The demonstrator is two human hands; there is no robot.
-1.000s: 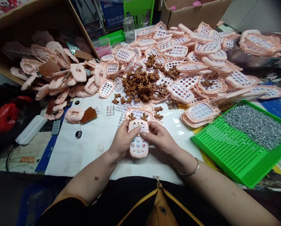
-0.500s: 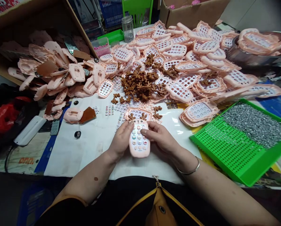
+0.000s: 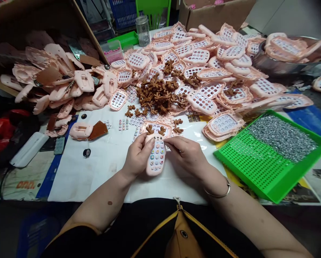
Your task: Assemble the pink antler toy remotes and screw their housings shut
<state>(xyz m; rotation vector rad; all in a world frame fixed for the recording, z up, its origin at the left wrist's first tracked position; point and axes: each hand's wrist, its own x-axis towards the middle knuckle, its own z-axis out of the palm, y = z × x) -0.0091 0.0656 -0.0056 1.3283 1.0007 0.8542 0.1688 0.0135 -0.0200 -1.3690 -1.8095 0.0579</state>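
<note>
A pale pink toy phone point(image 3: 156, 159) with coloured buttons, a small animal face and two brown antlers is held over the white table covering. My left hand point(image 3: 138, 154) is closed around its left side, thumb on the front near the face. At its upper right edge, the fingertips of my right hand point(image 3: 185, 152) are pinched together; the rest of that hand is clear of the buttons. Just behind the toy lies a pink phone shell point(image 3: 169, 130), partly covered. Loose brown antlers point(image 3: 178, 126) rest to the right of that shell.
Beyond the hands is a heap of brown antlers point(image 3: 157, 95) and many pink shells point(image 3: 203, 102). A cardboard box point(image 3: 89, 30) spills back shells point(image 3: 83, 80) at left. A green tray point(image 3: 253, 168) of screws point(image 3: 281, 136) stands right, near a metal bowl point(image 3: 275, 68).
My right hand has shifted from the front buttons to a pinch at the toy's upper right edge. The toy has tilted slightly, and the whole view has shifted a little.
</note>
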